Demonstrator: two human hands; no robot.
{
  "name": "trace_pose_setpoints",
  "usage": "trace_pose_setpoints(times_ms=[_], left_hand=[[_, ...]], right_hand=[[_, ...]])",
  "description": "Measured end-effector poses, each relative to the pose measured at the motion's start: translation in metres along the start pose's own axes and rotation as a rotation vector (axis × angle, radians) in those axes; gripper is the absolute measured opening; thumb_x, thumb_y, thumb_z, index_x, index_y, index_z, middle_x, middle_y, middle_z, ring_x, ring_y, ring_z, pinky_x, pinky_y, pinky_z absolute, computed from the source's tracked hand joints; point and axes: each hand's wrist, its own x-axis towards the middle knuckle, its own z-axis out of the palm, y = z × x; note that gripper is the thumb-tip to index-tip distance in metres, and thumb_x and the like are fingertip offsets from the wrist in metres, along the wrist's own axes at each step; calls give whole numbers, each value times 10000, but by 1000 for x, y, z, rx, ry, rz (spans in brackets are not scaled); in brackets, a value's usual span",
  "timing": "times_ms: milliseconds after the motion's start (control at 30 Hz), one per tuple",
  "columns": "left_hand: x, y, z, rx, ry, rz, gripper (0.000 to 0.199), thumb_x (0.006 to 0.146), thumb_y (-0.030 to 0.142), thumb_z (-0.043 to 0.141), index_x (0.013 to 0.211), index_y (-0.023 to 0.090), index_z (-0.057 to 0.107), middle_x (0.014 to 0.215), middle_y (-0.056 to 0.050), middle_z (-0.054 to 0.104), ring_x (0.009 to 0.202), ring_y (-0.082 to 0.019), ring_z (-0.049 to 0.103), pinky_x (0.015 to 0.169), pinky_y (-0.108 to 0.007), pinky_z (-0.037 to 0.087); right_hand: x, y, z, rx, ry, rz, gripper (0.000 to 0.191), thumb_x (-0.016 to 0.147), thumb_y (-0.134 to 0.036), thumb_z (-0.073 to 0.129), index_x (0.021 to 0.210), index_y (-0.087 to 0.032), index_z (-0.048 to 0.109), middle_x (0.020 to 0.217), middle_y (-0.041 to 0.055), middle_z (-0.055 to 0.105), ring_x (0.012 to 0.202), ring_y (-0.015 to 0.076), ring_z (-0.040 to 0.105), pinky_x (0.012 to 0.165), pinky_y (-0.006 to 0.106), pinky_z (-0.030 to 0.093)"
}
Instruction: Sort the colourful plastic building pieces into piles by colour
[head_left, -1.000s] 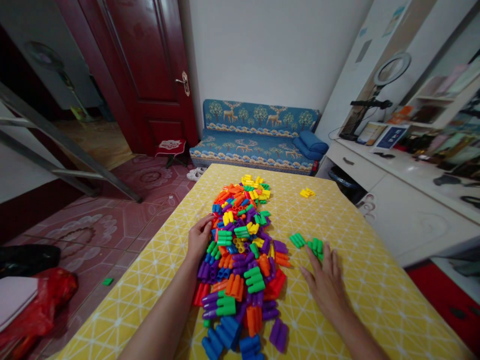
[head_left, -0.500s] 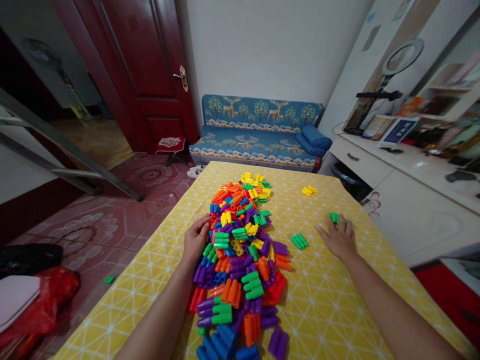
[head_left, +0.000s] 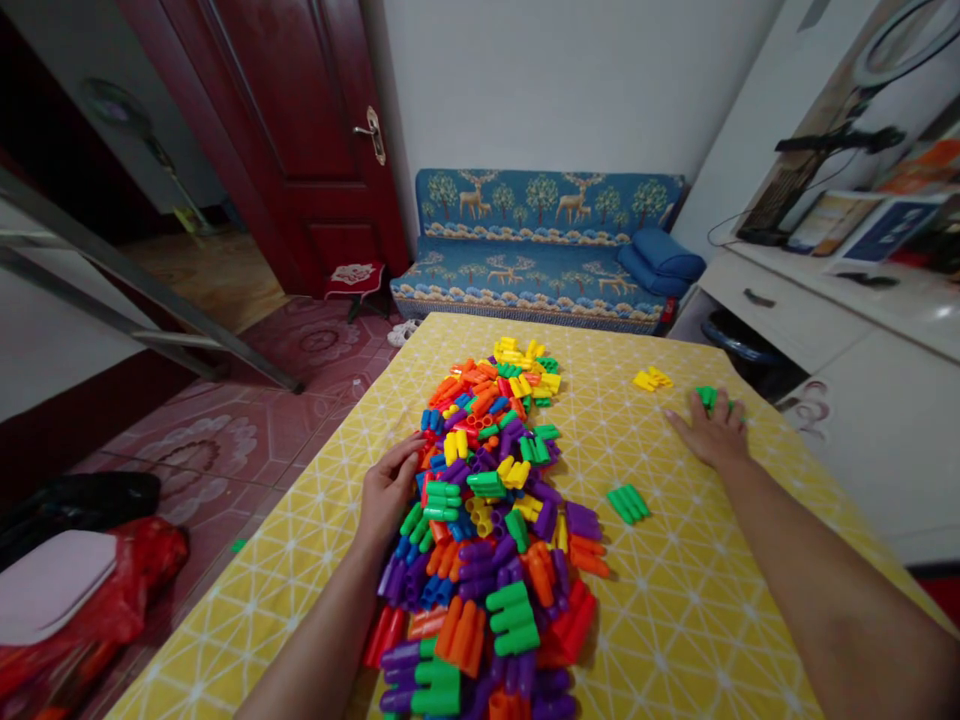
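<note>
A long heap of plastic building blocks (head_left: 480, 540), shaped like joined tubes in green, purple, orange, yellow, blue and red, runs down the table. My left hand (head_left: 388, 490) rests against the heap's left edge, fingers loosely bent and apart, with nothing visible in its grasp; some fingertips are hidden. At the table's right side, my right hand (head_left: 712, 430) lies palm down with its fingers spread. Its fingertips partly cover a green block (head_left: 705, 396). Another green block (head_left: 628, 503) lies between that hand and the heap. Farther back are yellow blocks (head_left: 652, 379).
A yellow patterned cloth (head_left: 300, 570) covers the table. Beyond its far edge stands a blue sofa (head_left: 540, 270). A white cabinet (head_left: 847, 400) is close on the right. Left on the floor are a red plastic bag (head_left: 154, 570) and a metal ladder (head_left: 217, 355).
My right hand and the green block beneath it have shifted slightly away, toward the table's far right. My left hand stays by the heap. The camera view has shifted.
</note>
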Motion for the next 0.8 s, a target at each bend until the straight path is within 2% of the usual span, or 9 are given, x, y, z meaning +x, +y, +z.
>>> trace_pose_setpoints(times_ms=[167, 300, 433, 633, 800], left_hand=[[-1, 4, 1, -19, 13, -9, 346, 774, 439, 654, 969, 176, 766, 1216, -105, 701, 1190, -285, 611, 1080, -426, 444], [-2, 9, 2, -28, 26, -4, 354, 765, 428, 657, 959, 153, 766, 1207, -119, 705, 1174, -284, 621, 1078, -438, 442], [-3, 14, 2, -31, 24, -8, 342, 755, 432, 663, 939, 164, 770, 1190, -115, 713, 1171, -283, 623, 1079, -443, 440], [-3, 13, 1, -29, 22, -5, 331, 772, 414, 648, 946, 159, 764, 1207, -119, 704, 1189, -281, 613, 1092, -442, 424], [-2, 11, 1, -13, 15, -13, 366, 775, 440, 643, 970, 153, 761, 1224, -128, 694, 1186, -285, 613, 1087, -441, 425]], right_hand=[[10, 3, 2, -2, 8, 7, 851, 886, -753, 227, 1553, -226, 243, 1640, 120, -64, 1483, 420, -12, 1173, 585, 107], [13, 4, 0, -4, 37, 14, 873, 854, -781, 232, 1534, -236, 294, 1637, 128, 45, 1482, 411, 58, 1174, 580, 149], [14, 7, -2, -21, 3, 31, 853, 851, -781, 210, 1533, -277, 292, 1625, 119, 140, 1480, 390, 123, 1153, 609, 185], [8, 5, -2, -51, 3, 16, 870, 850, -790, 149, 1545, -281, 269, 1648, 79, -29, 1492, 395, -44, 1139, 665, 123], [-6, -1, -4, -40, 19, 1, 856, 856, -782, 151, 1547, -288, 260, 1646, 91, -47, 1490, 405, -42, 1136, 675, 113]])
